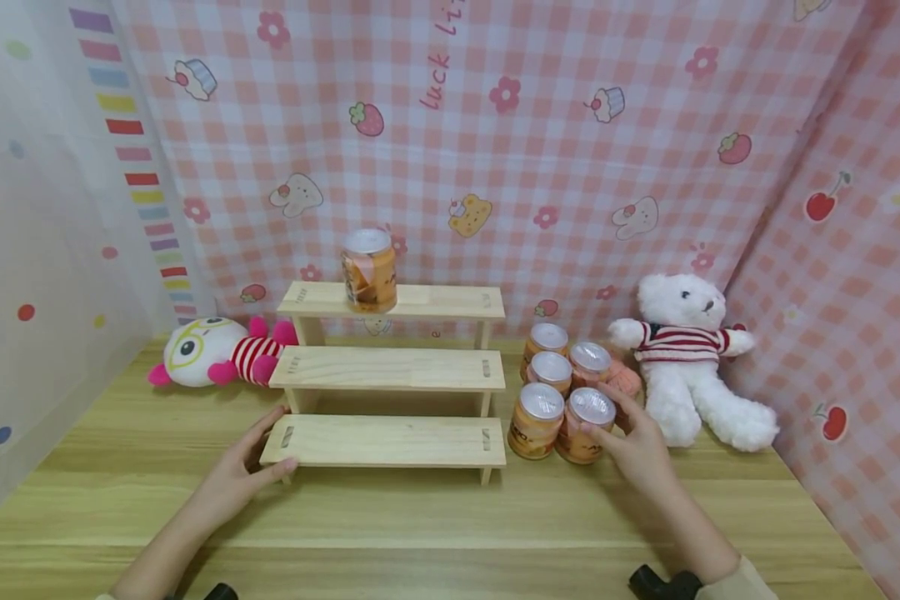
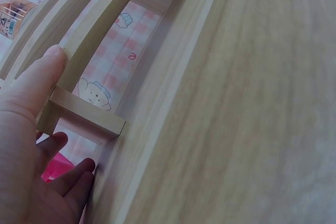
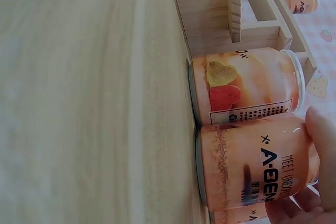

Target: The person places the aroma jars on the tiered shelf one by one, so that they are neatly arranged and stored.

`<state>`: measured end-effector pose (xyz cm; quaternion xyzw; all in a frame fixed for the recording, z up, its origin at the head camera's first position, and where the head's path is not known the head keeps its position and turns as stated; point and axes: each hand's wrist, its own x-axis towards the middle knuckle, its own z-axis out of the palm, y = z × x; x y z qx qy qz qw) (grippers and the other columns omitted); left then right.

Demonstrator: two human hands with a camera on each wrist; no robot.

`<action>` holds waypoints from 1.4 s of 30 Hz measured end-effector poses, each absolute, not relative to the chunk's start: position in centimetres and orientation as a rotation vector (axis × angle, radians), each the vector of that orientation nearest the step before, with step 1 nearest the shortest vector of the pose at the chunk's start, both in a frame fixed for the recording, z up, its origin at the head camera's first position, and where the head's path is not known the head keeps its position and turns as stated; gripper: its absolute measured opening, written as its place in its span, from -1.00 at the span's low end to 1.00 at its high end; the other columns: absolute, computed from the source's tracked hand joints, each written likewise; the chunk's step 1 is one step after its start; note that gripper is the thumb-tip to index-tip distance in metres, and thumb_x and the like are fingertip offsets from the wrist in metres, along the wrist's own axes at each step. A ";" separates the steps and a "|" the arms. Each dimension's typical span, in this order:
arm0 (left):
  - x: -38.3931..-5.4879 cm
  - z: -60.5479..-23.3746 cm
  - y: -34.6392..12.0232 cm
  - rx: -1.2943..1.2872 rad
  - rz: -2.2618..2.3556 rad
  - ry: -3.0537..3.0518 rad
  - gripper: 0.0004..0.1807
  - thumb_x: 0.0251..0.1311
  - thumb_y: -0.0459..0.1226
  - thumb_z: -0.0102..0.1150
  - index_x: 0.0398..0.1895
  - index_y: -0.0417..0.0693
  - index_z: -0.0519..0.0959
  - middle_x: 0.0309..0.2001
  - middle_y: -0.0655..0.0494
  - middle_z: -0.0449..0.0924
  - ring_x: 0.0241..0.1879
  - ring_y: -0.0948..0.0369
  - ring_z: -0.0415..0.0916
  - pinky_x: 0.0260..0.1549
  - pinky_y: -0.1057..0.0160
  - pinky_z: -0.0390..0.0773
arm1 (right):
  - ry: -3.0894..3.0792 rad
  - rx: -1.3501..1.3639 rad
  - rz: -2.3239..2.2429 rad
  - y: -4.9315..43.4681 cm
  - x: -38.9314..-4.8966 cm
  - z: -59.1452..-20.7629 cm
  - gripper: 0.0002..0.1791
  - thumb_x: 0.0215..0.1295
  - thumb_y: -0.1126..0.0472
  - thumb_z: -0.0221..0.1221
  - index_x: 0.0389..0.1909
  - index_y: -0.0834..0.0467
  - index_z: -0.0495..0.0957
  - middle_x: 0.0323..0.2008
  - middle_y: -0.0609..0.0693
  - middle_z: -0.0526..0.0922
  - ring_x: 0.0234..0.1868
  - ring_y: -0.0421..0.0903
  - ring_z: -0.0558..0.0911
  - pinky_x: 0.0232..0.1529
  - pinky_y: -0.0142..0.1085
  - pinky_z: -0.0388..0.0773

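Observation:
A three-tier wooden display stand (image 1: pixel 390 437) stands on the table. At the left end of its lowest step, my left hand (image 1: pixel 232 475) grips the board, thumb over the front corner and fingers round the side; the left wrist view shows the thumb (image 2: pixel 39 80) against the board. My right hand (image 1: pixel 637 446) holds an orange printed can (image 1: pixel 581 442) near its lid, thumb on one side and fingers on the other. That can stands upright at the front right of a cluster of several alike cans, right beside another can (image 3: pixel 247 87).
One more can (image 1: pixel 370 271) stands on the top step, left of its middle. A pink and white plush toy (image 1: pixel 210 350) lies left of the stand. The white teddy bear (image 1: pixel 682 358) sits right of the cans, near a pink ball-like thing (image 1: pixel 625 380). Checked cloth (image 1: pixel 435 167) hangs behind.

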<state>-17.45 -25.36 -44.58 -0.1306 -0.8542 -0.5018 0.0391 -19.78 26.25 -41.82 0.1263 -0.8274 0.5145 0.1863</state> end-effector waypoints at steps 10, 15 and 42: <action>-17.5 -44.9 -25.4 -0.386 -1.539 -2.615 -0.15 0.20 -0.22 0.29 0.49 -0.07 0.07 0.31 -0.32 0.25 0.21 -0.12 0.27 -0.04 0.57 0.26 | -2.310 0.270 1.481 26.2 -19.8 -42.0 -0.37 0.09 0.44 0.34 0.23 0.37 0.40 0.15 0.31 0.47 0.16 0.20 0.42 0.03 -0.60 0.31; -17.4 -44.7 -25.4 -0.387 -1.548 -2.610 -0.15 0.20 -0.23 0.29 0.49 -0.07 0.07 0.31 -0.33 0.24 0.22 -0.12 0.26 -0.04 0.58 0.25 | -2.295 0.239 1.475 26.1 -19.8 -41.9 -0.38 0.08 0.42 0.35 0.22 0.37 0.42 0.14 0.28 0.49 0.15 0.21 0.43 0.02 -0.61 0.31; -17.5 -44.7 -25.4 -0.391 -1.550 -2.617 -0.15 0.21 -0.22 0.28 0.50 -0.08 0.06 0.29 -0.34 0.26 0.20 -0.12 0.28 -0.05 0.56 0.27 | -2.179 0.173 1.463 26.1 -19.1 -39.9 -0.38 0.02 0.51 0.36 0.17 0.43 0.44 0.09 0.30 0.51 -0.02 -0.42 0.48 -0.02 -0.59 0.37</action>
